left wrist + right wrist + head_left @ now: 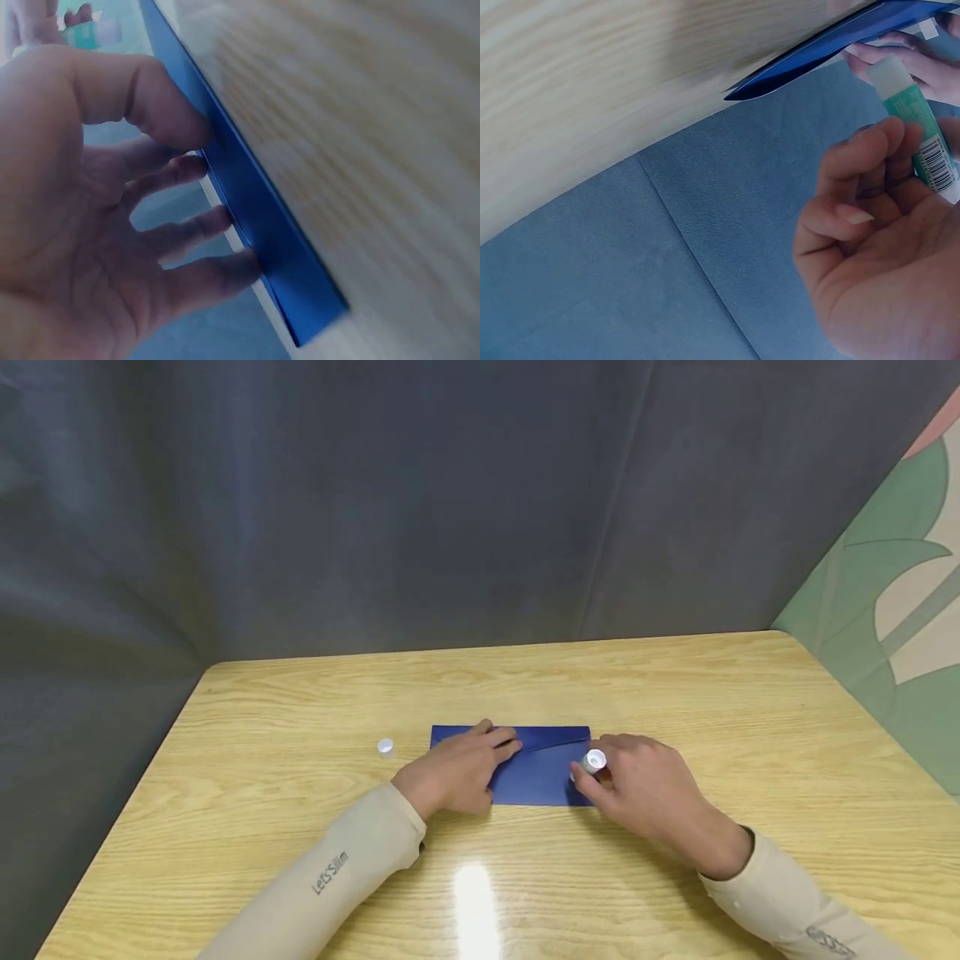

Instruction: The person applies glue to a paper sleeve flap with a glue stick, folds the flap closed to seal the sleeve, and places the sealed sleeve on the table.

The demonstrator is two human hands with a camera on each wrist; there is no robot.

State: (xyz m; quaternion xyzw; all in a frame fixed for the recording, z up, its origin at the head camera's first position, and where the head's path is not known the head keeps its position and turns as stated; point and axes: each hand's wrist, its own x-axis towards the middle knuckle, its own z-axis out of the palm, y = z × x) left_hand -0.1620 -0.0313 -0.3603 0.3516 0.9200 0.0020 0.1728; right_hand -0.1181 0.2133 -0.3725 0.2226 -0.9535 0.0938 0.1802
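A blue envelope-like folder (536, 777) lies flat on the table, its flap along the far side. My left hand (465, 768) rests on its left part, fingers spread over the flap; in the left wrist view the fingertips of this hand (112, 202) touch the blue edge (247, 195). My right hand (648, 785) holds a glue stick (593, 762) above the folder's right end. In the right wrist view the glue stick (915, 112) shows a green label with a barcode, pinched by the thumb and fingers of the right hand (892, 255).
A small white cap (386, 747) stands on the wooden table (300, 710), left of the folder. Dark curtain-like cloth (420, 510) hangs behind and left of the table. A green leaf-patterned cloth (885, 602) is at the right edge.
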